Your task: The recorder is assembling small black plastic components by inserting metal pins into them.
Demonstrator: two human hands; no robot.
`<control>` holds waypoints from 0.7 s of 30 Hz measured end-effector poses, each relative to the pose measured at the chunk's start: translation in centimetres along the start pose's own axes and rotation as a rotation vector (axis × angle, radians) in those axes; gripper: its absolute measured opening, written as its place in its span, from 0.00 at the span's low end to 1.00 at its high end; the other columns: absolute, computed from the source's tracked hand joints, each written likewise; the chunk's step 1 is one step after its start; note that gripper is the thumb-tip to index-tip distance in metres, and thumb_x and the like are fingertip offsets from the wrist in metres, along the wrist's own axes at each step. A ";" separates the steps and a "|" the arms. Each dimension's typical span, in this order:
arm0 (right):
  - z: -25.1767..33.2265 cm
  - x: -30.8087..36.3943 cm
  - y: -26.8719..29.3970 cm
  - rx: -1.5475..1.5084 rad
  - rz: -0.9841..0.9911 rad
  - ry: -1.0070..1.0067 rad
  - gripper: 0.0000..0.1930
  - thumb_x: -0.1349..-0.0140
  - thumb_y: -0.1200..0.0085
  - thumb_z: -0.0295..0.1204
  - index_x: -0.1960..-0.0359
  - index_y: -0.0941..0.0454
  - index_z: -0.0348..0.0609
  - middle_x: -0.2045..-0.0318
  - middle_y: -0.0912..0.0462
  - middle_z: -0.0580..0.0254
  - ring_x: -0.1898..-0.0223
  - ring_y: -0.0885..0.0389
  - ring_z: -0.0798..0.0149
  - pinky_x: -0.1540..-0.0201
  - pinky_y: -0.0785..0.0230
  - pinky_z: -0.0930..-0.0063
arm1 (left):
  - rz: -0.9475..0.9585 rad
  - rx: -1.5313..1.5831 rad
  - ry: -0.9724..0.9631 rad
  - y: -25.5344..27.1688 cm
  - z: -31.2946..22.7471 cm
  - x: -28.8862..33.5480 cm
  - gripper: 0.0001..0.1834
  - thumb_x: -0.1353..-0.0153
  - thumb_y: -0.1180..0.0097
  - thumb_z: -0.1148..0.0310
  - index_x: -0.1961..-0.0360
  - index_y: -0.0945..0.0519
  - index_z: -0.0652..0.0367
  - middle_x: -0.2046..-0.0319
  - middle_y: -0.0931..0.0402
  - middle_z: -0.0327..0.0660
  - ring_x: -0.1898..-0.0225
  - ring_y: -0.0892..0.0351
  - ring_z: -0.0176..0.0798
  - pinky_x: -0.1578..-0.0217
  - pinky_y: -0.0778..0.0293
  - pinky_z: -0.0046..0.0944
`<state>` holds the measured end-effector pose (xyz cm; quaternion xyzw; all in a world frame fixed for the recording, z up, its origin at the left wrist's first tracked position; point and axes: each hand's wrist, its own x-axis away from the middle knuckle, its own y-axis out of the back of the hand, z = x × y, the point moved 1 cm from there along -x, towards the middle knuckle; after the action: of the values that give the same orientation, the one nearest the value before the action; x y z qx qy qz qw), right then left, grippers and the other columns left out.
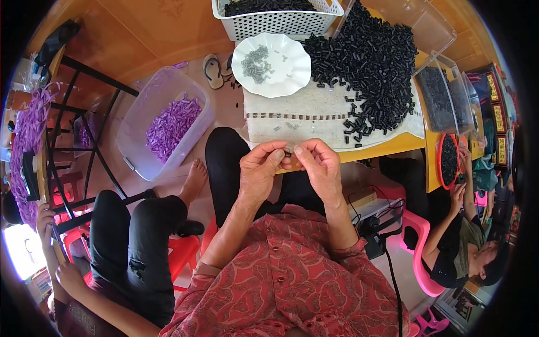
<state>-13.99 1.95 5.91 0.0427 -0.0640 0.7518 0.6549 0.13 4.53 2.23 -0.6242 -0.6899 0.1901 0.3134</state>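
Note:
My left hand and my right hand meet just off the table's front edge, fingertips pinched together. Between them is a small black piece, mostly covered by the fingers. It resembles the short black pieces heaped on the cloth to the right. A few small clear pieces lie on the beige cloth just beyond my hands. Farther back, a white scalloped plate holds many small clear pieces.
A white perforated basket of black pieces stands at the back. To the left, a clear bin with purple strips sits on the floor. One person sits at left; another works at right beside a red round tray.

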 end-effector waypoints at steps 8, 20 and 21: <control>0.5 0.4 0.0 -0.021 0.092 0.021 0.05 0.36 0.47 0.25 0.66 0.24 0.34 0.74 0.22 0.70 0.73 0.28 0.81 0.71 0.34 0.87 | -0.005 0.229 0.047 0.2 0.0 -0.2 0.11 0.36 0.49 0.77 0.54 0.22 0.66 0.62 0.21 0.43 0.64 0.20 0.35 0.60 0.21 0.35; 0.4 0.5 -0.5 0.114 0.073 0.188 0.03 0.40 0.44 0.22 0.69 0.24 0.36 0.73 0.18 0.63 0.73 0.22 0.76 0.70 0.29 0.83 | -0.015 0.086 -0.022 0.3 0.2 0.4 0.10 0.37 0.47 0.78 0.56 0.21 0.66 0.63 0.21 0.43 0.64 0.20 0.34 0.60 0.21 0.33; 0.4 0.5 -0.4 0.114 0.081 0.194 0.03 0.41 0.43 0.22 0.70 0.24 0.36 0.73 0.18 0.63 0.74 0.22 0.76 0.70 0.29 0.83 | 0.001 0.056 -0.027 0.3 0.1 0.5 0.10 0.38 0.47 0.78 0.56 0.21 0.66 0.63 0.21 0.42 0.64 0.20 0.33 0.60 0.21 0.33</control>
<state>-13.68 2.41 6.41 0.0040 0.0408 0.7808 0.6235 0.25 5.03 2.05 -0.6132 -0.6881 0.2179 0.3210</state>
